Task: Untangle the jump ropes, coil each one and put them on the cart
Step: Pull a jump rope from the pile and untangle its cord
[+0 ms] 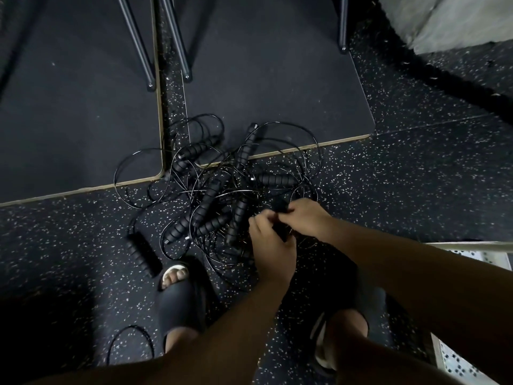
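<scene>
A tangled heap of black jump ropes (219, 190) lies on the speckled rubber floor, with several ribbed black handles and thin wire loops spreading over the mat edges. One handle (144, 252) lies apart at the left near my foot. My left hand (270, 245) and my right hand (302, 215) meet at the heap's right side, fingers curled round a dark handle and thin cable between them. What exactly each finger pinches is hidden by the dim light.
Two dark mats (263, 79) with pale edges lie beyond the heap, with metal legs (177, 37) standing on them. My feet in black slides (180, 295) stand just before the heap. A perforated white metal cart edge (472, 301) shows at the lower right.
</scene>
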Demonstrator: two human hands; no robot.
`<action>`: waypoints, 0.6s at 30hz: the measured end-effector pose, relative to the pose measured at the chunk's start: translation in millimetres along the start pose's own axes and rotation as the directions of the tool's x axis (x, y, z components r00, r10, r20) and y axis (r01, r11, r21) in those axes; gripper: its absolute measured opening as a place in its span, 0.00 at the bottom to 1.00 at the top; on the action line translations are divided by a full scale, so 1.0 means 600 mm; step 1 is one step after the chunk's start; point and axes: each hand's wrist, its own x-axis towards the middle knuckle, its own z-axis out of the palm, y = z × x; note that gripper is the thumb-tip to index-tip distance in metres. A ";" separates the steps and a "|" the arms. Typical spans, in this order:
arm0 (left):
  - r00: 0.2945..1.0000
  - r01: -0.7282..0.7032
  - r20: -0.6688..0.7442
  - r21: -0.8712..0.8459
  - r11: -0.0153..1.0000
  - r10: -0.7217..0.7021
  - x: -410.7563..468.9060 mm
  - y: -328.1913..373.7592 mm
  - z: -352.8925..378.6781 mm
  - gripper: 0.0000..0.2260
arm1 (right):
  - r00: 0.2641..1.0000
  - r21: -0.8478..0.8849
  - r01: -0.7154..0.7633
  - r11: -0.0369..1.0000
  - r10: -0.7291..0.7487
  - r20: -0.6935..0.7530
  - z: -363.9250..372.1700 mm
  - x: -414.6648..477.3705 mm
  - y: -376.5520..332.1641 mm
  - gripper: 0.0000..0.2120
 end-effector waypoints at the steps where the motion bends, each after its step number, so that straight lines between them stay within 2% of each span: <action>1: 0.999 0.000 0.044 -0.009 1.000 0.000 0.002 0.004 -0.001 0.27 | 0.999 0.047 -0.043 0.998 0.043 0.008 -0.007 -0.001 0.000 0.16; 3: 0.992 0.013 0.123 -0.033 0.999 -0.009 0.006 0.014 -0.004 0.29 | 0.990 0.190 -0.134 0.973 0.125 0.057 -0.018 -0.005 0.000 0.12; 5: 0.987 0.019 0.159 -0.064 0.998 -0.008 0.011 0.019 -0.006 0.28 | 0.984 0.291 -0.167 0.942 0.142 0.104 -0.023 -0.012 -0.002 0.09; 7: 0.987 -0.004 0.160 -0.080 0.997 0.017 0.021 0.020 -0.011 0.21 | 0.991 0.253 -0.124 0.959 0.106 0.081 -0.025 -0.015 -0.002 0.08; 9: 0.986 -0.073 0.150 -0.023 0.997 0.076 0.038 0.018 -0.020 0.17 | 0.998 0.192 -0.060 0.980 0.056 0.025 -0.027 -0.018 0.001 0.07; 14: 0.933 -0.320 0.244 0.234 0.918 0.263 0.084 0.003 -0.039 0.31 | 0.997 0.350 0.030 0.936 -0.055 0.063 -0.041 -0.037 0.016 0.10; 16: 0.936 -0.249 0.289 0.139 0.958 0.201 0.091 0.009 -0.049 0.34 | 0.996 0.354 0.060 0.933 -0.079 0.038 -0.045 -0.042 0.021 0.12; 18: 0.944 0.002 0.330 -0.063 0.998 0.019 0.092 0.020 -0.055 0.31 | 0.995 0.367 0.080 0.927 -0.096 0.025 -0.049 -0.045 0.024 0.14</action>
